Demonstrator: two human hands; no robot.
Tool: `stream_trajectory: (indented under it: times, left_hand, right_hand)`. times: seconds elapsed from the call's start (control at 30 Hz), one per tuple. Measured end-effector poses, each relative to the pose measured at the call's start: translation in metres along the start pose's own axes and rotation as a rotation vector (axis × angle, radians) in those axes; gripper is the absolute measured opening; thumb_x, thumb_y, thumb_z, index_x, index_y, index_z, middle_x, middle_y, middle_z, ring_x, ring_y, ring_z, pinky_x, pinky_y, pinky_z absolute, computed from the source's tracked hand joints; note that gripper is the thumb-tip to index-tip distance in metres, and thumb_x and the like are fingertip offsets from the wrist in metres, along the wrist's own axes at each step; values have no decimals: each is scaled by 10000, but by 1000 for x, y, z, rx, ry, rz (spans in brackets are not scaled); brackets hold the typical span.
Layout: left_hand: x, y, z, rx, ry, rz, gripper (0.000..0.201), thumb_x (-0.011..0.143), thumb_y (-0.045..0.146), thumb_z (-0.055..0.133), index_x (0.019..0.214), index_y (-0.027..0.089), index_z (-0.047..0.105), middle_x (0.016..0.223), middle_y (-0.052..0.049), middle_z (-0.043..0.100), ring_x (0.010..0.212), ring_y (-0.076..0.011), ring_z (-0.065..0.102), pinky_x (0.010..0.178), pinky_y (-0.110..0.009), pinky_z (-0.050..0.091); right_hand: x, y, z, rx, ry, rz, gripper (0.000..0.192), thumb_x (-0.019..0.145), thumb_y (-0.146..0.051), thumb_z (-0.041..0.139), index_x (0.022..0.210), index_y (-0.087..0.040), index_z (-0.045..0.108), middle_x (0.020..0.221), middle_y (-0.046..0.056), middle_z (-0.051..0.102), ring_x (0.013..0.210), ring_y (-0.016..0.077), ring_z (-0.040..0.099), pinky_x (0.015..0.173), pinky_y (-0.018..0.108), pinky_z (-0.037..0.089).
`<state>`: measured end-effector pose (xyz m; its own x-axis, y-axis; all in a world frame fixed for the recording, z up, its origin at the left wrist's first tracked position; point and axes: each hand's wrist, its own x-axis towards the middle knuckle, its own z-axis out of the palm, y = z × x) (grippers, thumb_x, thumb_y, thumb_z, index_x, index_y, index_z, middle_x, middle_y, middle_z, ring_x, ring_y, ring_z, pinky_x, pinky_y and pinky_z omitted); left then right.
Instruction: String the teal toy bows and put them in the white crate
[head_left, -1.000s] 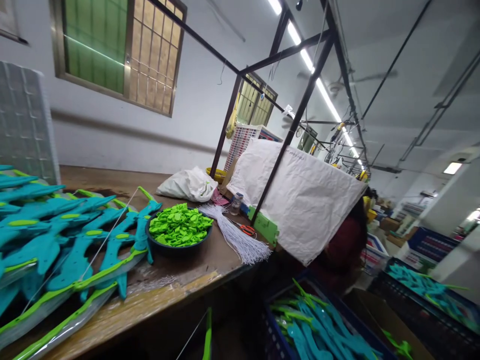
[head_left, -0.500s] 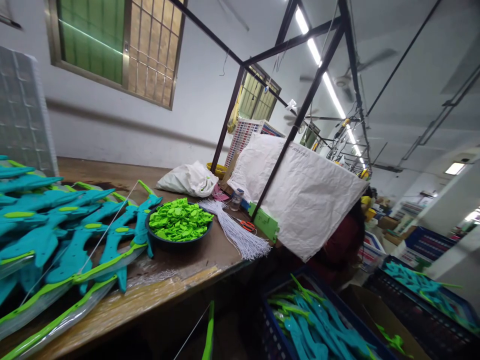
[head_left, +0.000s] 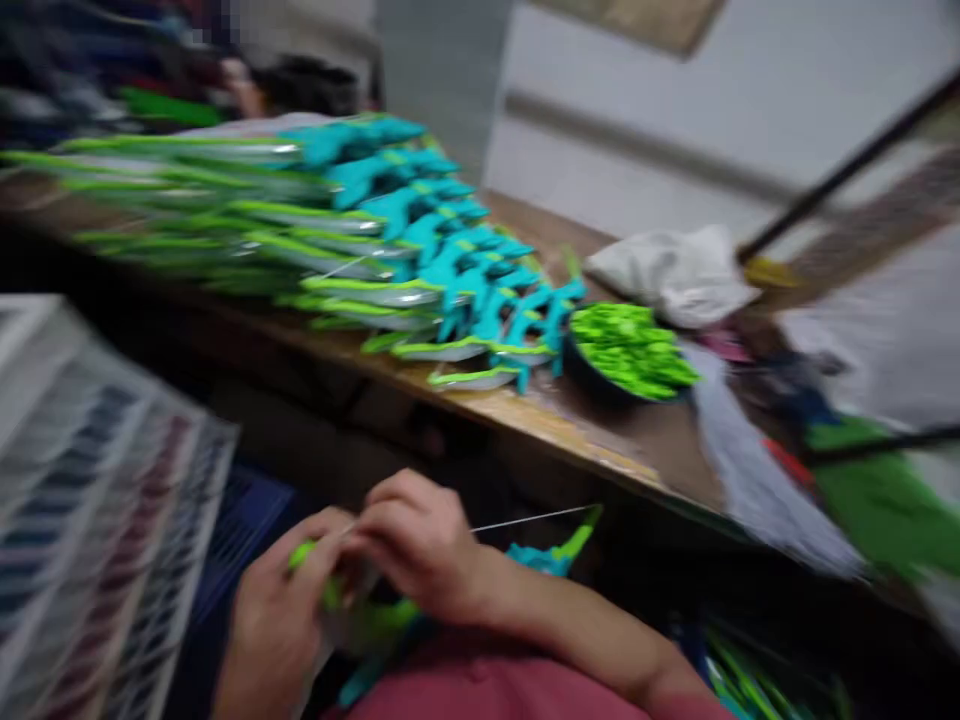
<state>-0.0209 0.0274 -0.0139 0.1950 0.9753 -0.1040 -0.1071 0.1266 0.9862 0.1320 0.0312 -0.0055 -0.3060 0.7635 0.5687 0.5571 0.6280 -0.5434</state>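
A: Where's the piece I'm working on? The view is smeared.

B: In my lap, below the table [head_left: 480,400] edge. My left hand [head_left: 274,620] and right hand [head_left: 420,545] meet over a small green piece [head_left: 307,553]; the fingers of both are pinched narrow around it, and a thin white string [head_left: 525,517] runs off to the right toward the teal and green toy [head_left: 551,555].

A: How do I handle it well?

B: I'd judge the string wants light tension, so I'd keep the right fingers close to the green piece and steady it with the left. The stacked toys [head_left: 420,250] and the bowl of green parts [head_left: 630,350] sit well apart on the table.
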Motion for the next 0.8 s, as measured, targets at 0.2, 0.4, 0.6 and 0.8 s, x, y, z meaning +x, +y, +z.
stream_trajectory:
  times: [0.2, 0.4, 0.6, 0.8]
  left_hand:
    - [-5, -10, -10, -246, 20, -29, 289, 947, 389, 695, 752, 182, 646, 655, 30, 523, 535, -98, 478, 475, -198, 409]
    - [-4, -3, -5, -353, 27, -43, 306, 876, 381, 777, 708, 165, 641, 645, 31, 526, 507, -80, 478, 439, -168, 403]
    - [-2, -7, -8, -328, 49, -84, 293, 840, 376, 820, 724, 163, 655, 581, 47, 508, 474, -69, 444, 426, -158, 376]
    - [-4, -7, -11, -318, -20, -45, 282, 901, 365, 768, 728, 165, 670, 612, 34, 506, 502, -78, 456, 451, -177, 384]
  right_hand:
    - [-1, -5, -7, 218, 56, 45, 86, 991, -131, 606, 1008, -173, 679, 919, 66, 662, 819, 151, 641, 690, 253, 544]
    - [6, -16, -14, 244, -12, 150, 96, 991, -143, 592, 940, -182, 664, 931, 57, 655, 796, 136, 638, 663, 237, 527]
    - [7, -14, -11, 237, 8, 129, 131, 961, -89, 548, 920, -190, 620, 891, 46, 665, 774, 133, 633, 664, 238, 509]
    - [6, -16, -7, 312, 36, 226, 118, 948, -122, 542, 865, -198, 576, 800, 10, 645, 679, 113, 593, 621, 239, 470]
